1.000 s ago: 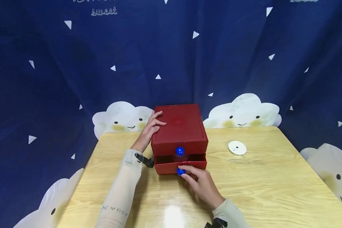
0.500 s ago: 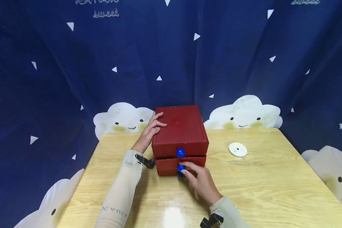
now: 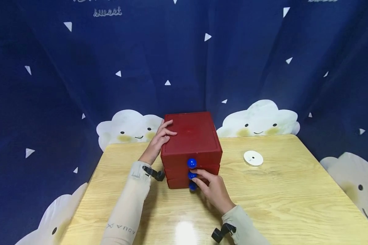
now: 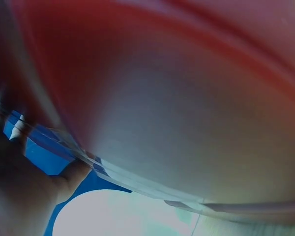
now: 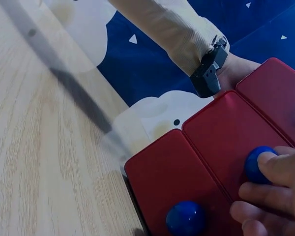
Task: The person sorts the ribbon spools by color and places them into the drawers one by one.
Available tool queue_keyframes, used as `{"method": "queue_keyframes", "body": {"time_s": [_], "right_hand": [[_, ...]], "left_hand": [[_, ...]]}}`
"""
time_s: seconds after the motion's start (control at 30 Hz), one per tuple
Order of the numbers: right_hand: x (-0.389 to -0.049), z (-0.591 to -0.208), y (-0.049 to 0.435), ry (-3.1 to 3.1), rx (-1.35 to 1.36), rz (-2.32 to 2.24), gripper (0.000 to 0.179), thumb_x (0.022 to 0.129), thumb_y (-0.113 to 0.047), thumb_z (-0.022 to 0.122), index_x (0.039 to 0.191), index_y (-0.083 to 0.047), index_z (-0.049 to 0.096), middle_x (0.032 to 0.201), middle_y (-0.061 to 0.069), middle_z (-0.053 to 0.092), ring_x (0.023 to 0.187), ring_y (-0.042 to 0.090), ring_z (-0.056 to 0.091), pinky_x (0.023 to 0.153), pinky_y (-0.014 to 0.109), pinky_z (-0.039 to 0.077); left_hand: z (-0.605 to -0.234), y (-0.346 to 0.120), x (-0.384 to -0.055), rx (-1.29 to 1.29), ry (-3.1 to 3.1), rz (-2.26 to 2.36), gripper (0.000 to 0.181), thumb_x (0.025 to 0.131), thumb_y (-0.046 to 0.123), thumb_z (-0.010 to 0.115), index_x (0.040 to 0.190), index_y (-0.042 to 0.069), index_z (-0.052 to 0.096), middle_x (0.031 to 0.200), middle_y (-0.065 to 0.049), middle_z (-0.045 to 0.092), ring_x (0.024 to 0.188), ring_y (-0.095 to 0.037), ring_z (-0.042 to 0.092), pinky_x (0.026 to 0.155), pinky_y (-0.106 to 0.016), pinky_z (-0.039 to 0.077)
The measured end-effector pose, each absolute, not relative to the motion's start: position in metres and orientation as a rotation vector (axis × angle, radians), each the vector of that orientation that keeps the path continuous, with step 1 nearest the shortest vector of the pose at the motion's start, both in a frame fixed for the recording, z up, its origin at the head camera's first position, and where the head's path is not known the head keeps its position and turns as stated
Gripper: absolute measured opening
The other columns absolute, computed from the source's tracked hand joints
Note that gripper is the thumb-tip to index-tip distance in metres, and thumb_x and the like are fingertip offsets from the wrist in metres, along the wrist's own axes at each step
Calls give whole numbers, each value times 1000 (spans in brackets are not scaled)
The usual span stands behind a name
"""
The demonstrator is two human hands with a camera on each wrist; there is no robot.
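A red box of three stacked drawers (image 3: 191,134) stands on the table, each drawer front bearing a round blue knob. My right hand (image 3: 214,189) pinches the middle knob (image 5: 256,164) between thumb and fingers. In the right wrist view the drawer fronts line up closely, with the bottom knob (image 5: 186,218) beside my fingers. The top knob (image 3: 192,163) sits just above my right fingertips. My left hand (image 3: 157,143) rests along the box's left side, its fingers laid loosely over the top edge. Blurred red box wall (image 4: 64,59) fills much of the left wrist view.
A white round disc (image 3: 253,158) with a small dark centre hole lies on the wooden table (image 3: 282,197), right of the box. Behind the box hangs a dark blue curtain (image 3: 141,51) with white clouds and triangles.
My right hand has pushed the middle drawer inward by its knob, away from me, until its gap vanished. The bottom knob has come into view. My left hand has stayed on the box.
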State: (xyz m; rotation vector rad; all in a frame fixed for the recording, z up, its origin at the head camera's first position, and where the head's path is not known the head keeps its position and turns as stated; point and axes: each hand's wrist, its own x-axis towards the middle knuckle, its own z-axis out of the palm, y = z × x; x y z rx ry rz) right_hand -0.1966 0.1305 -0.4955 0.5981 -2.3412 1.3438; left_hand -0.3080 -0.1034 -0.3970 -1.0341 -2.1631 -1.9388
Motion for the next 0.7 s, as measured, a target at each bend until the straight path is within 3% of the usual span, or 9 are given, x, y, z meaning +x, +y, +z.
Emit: {"method": "queue_keyframes", "body": {"time_s": [0.13, 0.33, 0.4, 0.57, 0.7], "right_hand": [[-196, -495, 126, -2315, 532, 1371, 27, 83, -13, 74, 108, -23, 72, 89, -12, 72, 77, 2, 67, 67, 23, 54], [-197, -490, 127, -2336, 508, 1322, 27, 81, -15, 76, 106, -26, 72, 87, -15, 71, 77, 0, 66, 67, 23, 54], [-197, -490, 127, -2340, 495, 1332, 26, 81, -16, 77, 105, -26, 72, 87, -14, 71, 76, -1, 66, 67, 22, 54], [-196, -493, 128, -2345, 382, 1350, 13, 80, -32, 78, 91, -27, 72, 79, -17, 70, 67, -1, 64, 61, 22, 52], [-193, -499, 130, -2437, 292, 1319, 13, 81, -47, 73, 81, -34, 70, 73, -23, 65, 64, -3, 61, 60, 22, 50]], "left_hand": [[-396, -109, -308, -1047, -2199, -1915, 32, 97, 6, 40, 119, -7, 59, 157, -10, 20, 148, -20, -9, 116, -52, 4], [-394, -107, -311, -1055, -2213, -1877, 32, 95, 6, 42, 116, -5, 62, 156, -11, 24, 148, -26, -6, 115, -52, 6], [-394, -108, -311, -1053, -2222, -1869, 31, 95, 6, 42, 116, -4, 62, 156, -10, 25, 148, -21, -6, 115, -51, 4], [-394, -109, -310, -1041, -2220, -1874, 31, 95, 5, 42, 116, -5, 62, 156, -11, 26, 147, -13, -6, 116, -49, 1], [-395, -110, -307, -1032, -2209, -1890, 31, 95, 5, 42, 117, -7, 61, 156, -12, 24, 148, -23, -2, 115, -52, 5]]}}
